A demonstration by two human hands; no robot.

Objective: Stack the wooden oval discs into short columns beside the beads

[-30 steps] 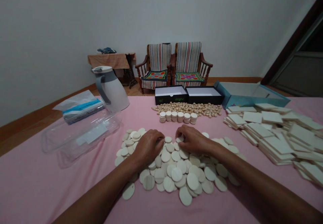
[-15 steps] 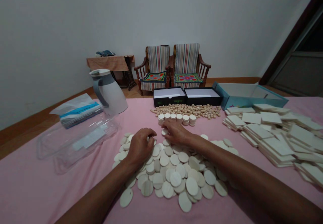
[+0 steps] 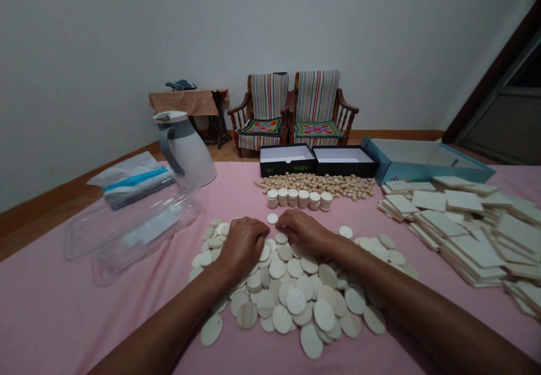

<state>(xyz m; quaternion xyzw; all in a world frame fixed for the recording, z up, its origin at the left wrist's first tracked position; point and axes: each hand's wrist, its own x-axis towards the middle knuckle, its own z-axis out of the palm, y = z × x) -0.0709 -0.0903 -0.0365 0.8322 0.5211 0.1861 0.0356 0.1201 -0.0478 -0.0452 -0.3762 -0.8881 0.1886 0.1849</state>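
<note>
A heap of thin, pale wooden discs [image 3: 296, 300] spreads under my forearms. My left hand [image 3: 244, 244] is at its far left side, fingers curled together and pointing right; whatever lies under the fingertips is hidden. Opposite it, my right hand [image 3: 303, 232] reaches over the far edge with bent, closed fingers, and what they hold, if anything, cannot be made out. A single disc [image 3: 272, 218] lies flat on the cloth just beyond and between both sets of fingertips. Behind it stand several short disc stacks [image 3: 303, 198] in a row.
Small wooden beads [image 3: 321, 183] lie beyond the stacks, before two black boxes [image 3: 287, 166]. On the right are a blue box [image 3: 422, 173] and piled square wooden boards [image 3: 469, 248]. A jug [image 3: 190, 152], a tissue pack [image 3: 137, 186] and clear plastic trays [image 3: 147, 237] occupy the left.
My right hand has drawn back from the front of the stacks to the heap's far edge, leaving the single disc uncovered. My left fingers have moved slightly right and curled closer together.
</note>
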